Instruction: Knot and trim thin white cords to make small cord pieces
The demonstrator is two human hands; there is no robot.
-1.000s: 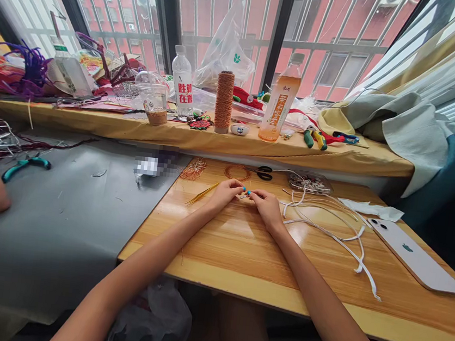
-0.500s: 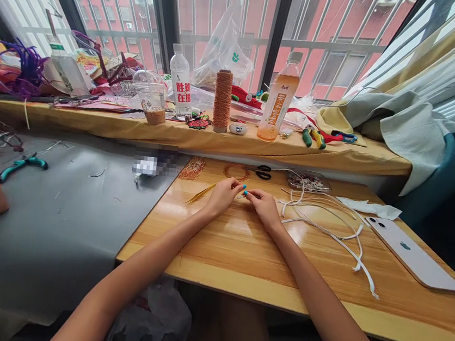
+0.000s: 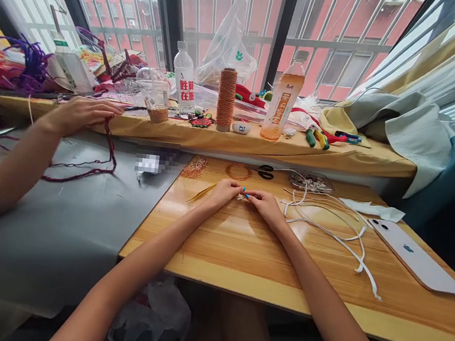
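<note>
My left hand and my right hand meet above the wooden table, fingertips pinched close together. Between them shows a small whitish piece, too small to name; both hands appear closed on it. Yellow strands stick out beside my left hand, toward the left. Just beyond my fingers lie a coil of copper-coloured wire and black-handled scissors. A clear box of small pieces sits behind my right hand.
White cords and a phone lie on the right. A bundle of fine copper-coloured strands is at the back left. A spool and bottles stand on the ledge. At left, a co-worker's hand holds dark red cord.
The co-worker's arm has come forward with dark red cord, over where teal pliers lay in view. My hands stay nearly in place; a little more of the whitish piece shows between them.
</note>
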